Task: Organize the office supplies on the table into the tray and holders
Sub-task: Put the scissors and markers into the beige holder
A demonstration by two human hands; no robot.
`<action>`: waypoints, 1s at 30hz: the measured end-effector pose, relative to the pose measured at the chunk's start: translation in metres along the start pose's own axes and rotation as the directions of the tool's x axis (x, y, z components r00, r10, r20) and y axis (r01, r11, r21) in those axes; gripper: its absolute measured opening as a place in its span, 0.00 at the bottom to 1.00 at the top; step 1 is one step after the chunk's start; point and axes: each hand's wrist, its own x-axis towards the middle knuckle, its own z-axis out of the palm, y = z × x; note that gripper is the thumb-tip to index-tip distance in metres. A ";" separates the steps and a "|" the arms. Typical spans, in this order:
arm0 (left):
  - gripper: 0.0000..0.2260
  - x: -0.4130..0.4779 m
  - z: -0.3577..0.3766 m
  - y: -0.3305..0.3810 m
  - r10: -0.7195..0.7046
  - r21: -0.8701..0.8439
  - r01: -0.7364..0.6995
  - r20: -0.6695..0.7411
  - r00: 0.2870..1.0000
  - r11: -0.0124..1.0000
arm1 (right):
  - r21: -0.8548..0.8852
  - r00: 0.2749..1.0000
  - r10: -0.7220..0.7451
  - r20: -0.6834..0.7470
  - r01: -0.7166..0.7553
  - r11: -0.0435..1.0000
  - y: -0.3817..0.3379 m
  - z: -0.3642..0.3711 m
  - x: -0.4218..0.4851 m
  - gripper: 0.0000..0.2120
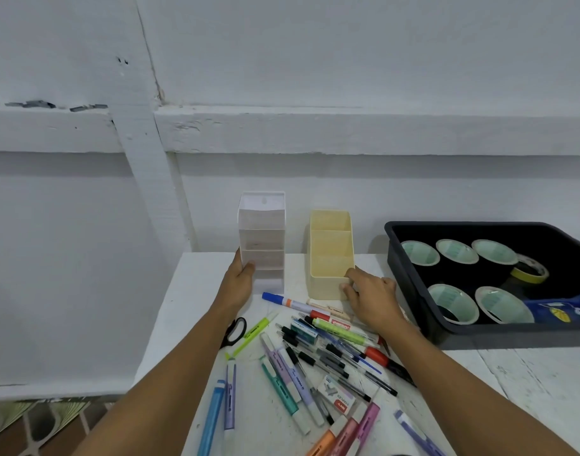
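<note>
Here, left fingers [249, 267] clasp the white holder [262, 245], right fingers [350, 274] the yellow holder [326, 287] (tray [446, 224] holds tape rolls [420, 253]).

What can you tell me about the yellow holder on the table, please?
The yellow holder is a pale, plastic-looking box, open on top, with three stepped compartments, all empty. It stands upright on the white table between the white holder and the black tray. The right hand grips its front right corner.
</note>
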 end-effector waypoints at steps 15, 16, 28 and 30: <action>0.16 -0.031 0.011 -0.001 0.094 0.199 -0.024 -0.350 0.932 0.980 | 0.406 0.948 0.193 -0.251 -0.078 0.911 0.026 -0.006 -0.033 0.13; 0.13 -0.035 0.009 -0.001 0.104 0.231 -0.018 -0.363 0.926 0.973 | 0.411 0.947 0.206 -0.246 -0.090 0.907 0.028 -0.008 -0.038 0.13; 0.12 -0.066 -0.058 -0.019 -0.069 0.789 -0.039 0.103 0.992 0.614 | 0.181 0.978 0.193 -0.081 -0.176 0.968 0.014 -0.007 -0.059 0.13; 0.12 -0.074 -0.054 -0.022 -0.033 0.801 -0.069 0.110 0.993 0.595 | 0.093 0.986 0.167 -0.015 -0.164 0.982 0.013 -0.005 -0.059 0.14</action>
